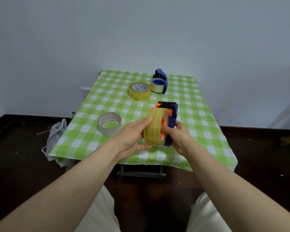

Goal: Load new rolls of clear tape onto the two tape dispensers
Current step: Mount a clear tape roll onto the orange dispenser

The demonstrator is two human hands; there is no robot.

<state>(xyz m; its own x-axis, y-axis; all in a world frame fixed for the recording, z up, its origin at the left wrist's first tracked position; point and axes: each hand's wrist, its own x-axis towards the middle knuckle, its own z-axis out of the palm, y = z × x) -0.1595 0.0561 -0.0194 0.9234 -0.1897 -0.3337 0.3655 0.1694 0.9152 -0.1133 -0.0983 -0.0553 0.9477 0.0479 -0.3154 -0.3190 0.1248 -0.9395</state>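
Observation:
I hold a blue and orange tape dispenser (172,114) above the near part of the table, with a thick yellowish roll of clear tape (153,126) seated on its orange hub. My left hand (132,136) grips the roll's left side, thumb below and fingers over the top. My right hand (179,136) grips the dispenser's blue body from the right. A second blue dispenser (161,81) stands at the back of the table with a thin roll on it. Beside it lies a full yellowish roll (139,90). A pale, nearly spent roll (109,124) lies left of my hands.
The small table wears a green and white checked cloth (107,101) and stands against a pale wall. A white plastic bag (55,139) hangs off its left front corner. Dark floor surrounds it, and my legs in pale trousers are below.

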